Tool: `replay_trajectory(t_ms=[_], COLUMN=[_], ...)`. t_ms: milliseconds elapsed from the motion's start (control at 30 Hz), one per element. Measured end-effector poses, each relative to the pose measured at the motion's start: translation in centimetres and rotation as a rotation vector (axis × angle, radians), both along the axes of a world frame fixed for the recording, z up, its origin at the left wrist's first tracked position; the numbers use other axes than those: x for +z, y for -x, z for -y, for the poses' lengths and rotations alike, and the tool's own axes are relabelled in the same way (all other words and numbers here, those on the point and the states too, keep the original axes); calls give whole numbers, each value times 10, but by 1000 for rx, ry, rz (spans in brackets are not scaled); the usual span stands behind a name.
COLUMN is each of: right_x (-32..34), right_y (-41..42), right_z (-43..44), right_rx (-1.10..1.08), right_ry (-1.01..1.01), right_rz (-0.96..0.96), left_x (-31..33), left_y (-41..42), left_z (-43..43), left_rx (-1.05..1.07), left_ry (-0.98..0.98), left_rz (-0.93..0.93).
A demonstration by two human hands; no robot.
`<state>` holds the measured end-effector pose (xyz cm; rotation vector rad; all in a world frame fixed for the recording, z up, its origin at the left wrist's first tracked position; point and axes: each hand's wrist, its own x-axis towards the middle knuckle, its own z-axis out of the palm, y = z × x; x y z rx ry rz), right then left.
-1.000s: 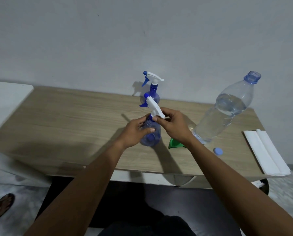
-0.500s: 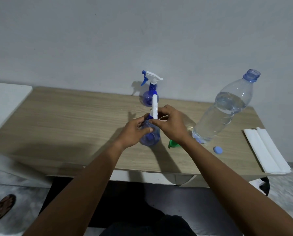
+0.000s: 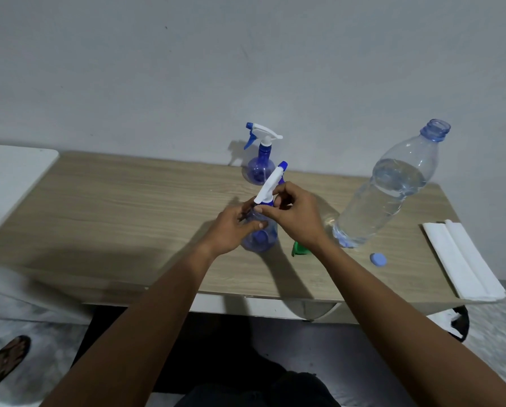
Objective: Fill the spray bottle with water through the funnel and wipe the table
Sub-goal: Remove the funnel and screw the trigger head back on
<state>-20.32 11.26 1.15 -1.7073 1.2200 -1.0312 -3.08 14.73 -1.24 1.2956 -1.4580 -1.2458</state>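
A small blue spray bottle (image 3: 262,237) stands mid-table. My left hand (image 3: 231,229) grips its round body from the left. My right hand (image 3: 294,217) pinches the collar under its white trigger head (image 3: 270,183), whose blue nozzle points up and to the far right. A green funnel (image 3: 298,249) lies on the table just behind my right wrist, mostly hidden. A large clear water bottle (image 3: 389,189), uncapped and partly full, stands to the right. Its blue cap (image 3: 378,259) lies in front of it.
A second blue spray bottle (image 3: 259,168) stands by the wall behind the first. A folded white cloth (image 3: 463,259) lies at the wooden table's (image 3: 113,207) right edge. A white surface (image 3: 7,177) adjoins on the left. A sandalled foot (image 3: 4,359) shows at the lower left.
The white trigger head has turned on the bottle: its nozzle pointed left, then away, and now points to the far right. My right hand turned with it; my left hand kept its hold.
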Motion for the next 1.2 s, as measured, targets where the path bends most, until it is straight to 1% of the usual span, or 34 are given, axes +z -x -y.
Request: replay_trajectory(t_ms=[67,133,300,433,600,733,867,1033,1200], right_x=[2,5,7,6,0,-3,-4,-7,-2], right_y=[8,15,20,17,14,5,0,-7,5], right_z=[3,8,16,17,16,11,9,2,1], right_rx=[62,110,203,273,215,164,128,8,4], right_ry=[-23,-38,-40,-3,-45,-18,0,17,-19], right_rz=[48,46,-86,-168,-110,-60,-70,-28,59], left_x=[0,1,5,5,5,4,4,3,6], left_y=[-2,-3,-11,-16,-15,-14,-15,-15,-15], left_z=[0,1,5,9,9,9,9,8,6], left_rx=[-27,-59,-164,-185,-183,-176,-170,-141,-144], left_ry=[-13,-30,-45,-61,-57,-41,-35,-40,-55], left_rz=[-12,-12,33,66,65,66,89,121,103])
